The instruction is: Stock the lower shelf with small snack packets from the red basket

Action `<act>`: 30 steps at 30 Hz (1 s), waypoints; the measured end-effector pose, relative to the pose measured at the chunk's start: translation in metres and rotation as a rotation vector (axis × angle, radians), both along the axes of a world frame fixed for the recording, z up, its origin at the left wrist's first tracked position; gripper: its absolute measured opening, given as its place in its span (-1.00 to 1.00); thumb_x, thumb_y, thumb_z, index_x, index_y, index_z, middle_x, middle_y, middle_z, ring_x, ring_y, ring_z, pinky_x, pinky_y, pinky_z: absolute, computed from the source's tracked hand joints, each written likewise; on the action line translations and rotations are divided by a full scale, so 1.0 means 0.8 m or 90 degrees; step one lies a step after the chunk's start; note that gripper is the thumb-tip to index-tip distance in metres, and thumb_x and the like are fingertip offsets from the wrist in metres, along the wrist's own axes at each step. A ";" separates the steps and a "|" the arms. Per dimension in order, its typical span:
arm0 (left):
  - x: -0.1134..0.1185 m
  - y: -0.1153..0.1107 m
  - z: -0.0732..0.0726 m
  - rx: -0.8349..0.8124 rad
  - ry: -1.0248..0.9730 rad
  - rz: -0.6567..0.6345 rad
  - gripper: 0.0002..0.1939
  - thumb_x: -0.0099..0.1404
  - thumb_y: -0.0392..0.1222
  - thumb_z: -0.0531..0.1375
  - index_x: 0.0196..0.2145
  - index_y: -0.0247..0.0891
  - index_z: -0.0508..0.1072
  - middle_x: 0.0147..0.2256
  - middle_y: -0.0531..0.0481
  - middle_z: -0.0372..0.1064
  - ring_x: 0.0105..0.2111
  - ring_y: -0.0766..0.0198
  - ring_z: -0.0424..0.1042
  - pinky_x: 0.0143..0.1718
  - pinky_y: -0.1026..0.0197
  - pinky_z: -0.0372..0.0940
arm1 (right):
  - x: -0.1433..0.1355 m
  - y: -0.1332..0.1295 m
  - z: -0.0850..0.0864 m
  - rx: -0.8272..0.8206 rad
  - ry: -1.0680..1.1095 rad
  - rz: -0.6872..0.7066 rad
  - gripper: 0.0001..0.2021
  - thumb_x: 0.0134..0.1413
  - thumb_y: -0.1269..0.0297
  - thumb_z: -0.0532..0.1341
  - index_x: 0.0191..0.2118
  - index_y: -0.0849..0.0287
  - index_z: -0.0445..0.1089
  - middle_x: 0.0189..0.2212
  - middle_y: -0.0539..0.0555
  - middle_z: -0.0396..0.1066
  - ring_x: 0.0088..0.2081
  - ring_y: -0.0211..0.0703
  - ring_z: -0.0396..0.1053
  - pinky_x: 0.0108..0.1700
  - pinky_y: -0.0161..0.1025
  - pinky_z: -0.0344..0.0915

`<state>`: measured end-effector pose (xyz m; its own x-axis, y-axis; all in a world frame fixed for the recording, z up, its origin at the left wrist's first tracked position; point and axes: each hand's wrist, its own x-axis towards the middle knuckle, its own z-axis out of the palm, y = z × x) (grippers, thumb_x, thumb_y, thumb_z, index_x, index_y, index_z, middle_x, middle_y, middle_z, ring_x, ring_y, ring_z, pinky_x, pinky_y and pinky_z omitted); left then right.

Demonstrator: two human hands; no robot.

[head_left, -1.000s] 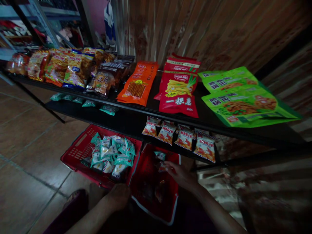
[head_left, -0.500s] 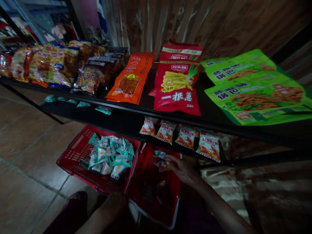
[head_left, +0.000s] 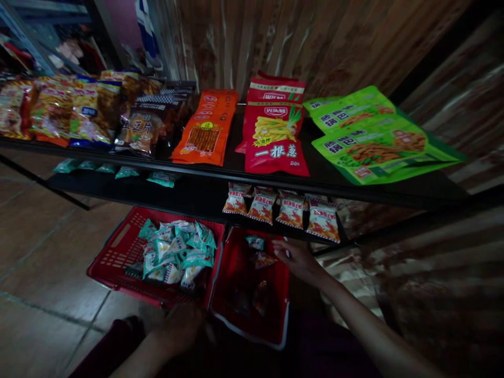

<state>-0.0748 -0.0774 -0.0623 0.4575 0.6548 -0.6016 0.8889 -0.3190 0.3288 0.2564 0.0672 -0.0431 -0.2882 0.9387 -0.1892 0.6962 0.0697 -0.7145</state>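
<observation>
My right hand [head_left: 296, 260] hangs over the right edge of the right red basket [head_left: 279, 286], fingers apart and nothing in them. Near its fingertips a small orange packet [head_left: 263, 260] and a teal packet [head_left: 255, 242] lie in that basket, with darker packets below. My left hand [head_left: 184, 324] is low at the front edge of the left red basket [head_left: 118, 252]; its fingers are too dark to make out. Several teal-and-white packets [head_left: 169, 249] fill the left basket.
Above the baskets runs a black shelf [head_left: 236, 165] with orange bags [head_left: 208, 128], red bags [head_left: 275, 139], green bags [head_left: 378, 147] and brown bags [head_left: 139, 128]. On the lower shelf [head_left: 189, 197] stand small white-and-orange packets [head_left: 291, 210] and teal packets [head_left: 162, 179].
My right hand has drawn slightly right, away from the orange packet, which now lies flat in view. The head view has shifted a little. My left hand stays near the basket's front edge.
</observation>
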 end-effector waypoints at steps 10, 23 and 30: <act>0.011 0.002 0.073 0.031 0.014 0.043 -0.63 0.29 -0.32 -0.10 -0.10 -0.34 0.43 -0.12 -0.25 0.43 -0.08 0.08 0.41 -0.08 0.10 0.25 | -0.044 -0.046 0.027 0.045 -0.007 -0.012 -0.64 0.14 0.18 0.02 0.00 0.13 0.35 -0.10 0.12 0.48 -0.05 -0.04 0.42 0.01 -0.07 0.31; 0.022 0.025 0.052 0.036 0.002 0.077 -0.61 0.24 -0.34 -0.04 -0.02 -0.28 0.38 -0.04 -0.24 0.38 -0.02 0.14 0.36 -0.03 0.13 0.20 | -0.054 -0.033 0.023 -0.006 0.032 0.057 -0.67 0.15 0.24 0.01 -0.04 0.20 0.37 -0.24 0.16 0.51 -0.24 -0.08 0.48 -0.16 -0.12 0.38; 0.026 0.032 0.049 0.019 0.011 0.076 -0.63 0.28 -0.32 -0.05 0.00 -0.28 0.37 -0.04 -0.24 0.38 -0.02 0.14 0.37 -0.02 0.14 0.21 | -0.056 -0.030 0.024 -0.030 0.019 0.073 -0.66 0.15 0.27 0.03 0.02 0.16 0.34 -0.12 0.16 0.48 -0.11 -0.09 0.45 -0.06 -0.14 0.35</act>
<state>-0.0539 -0.0515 -0.0234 0.3649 0.7219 -0.5879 0.9266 -0.2201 0.3049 0.2112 0.0430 -0.0239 -0.3989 0.8899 -0.2214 0.6635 0.1134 -0.7395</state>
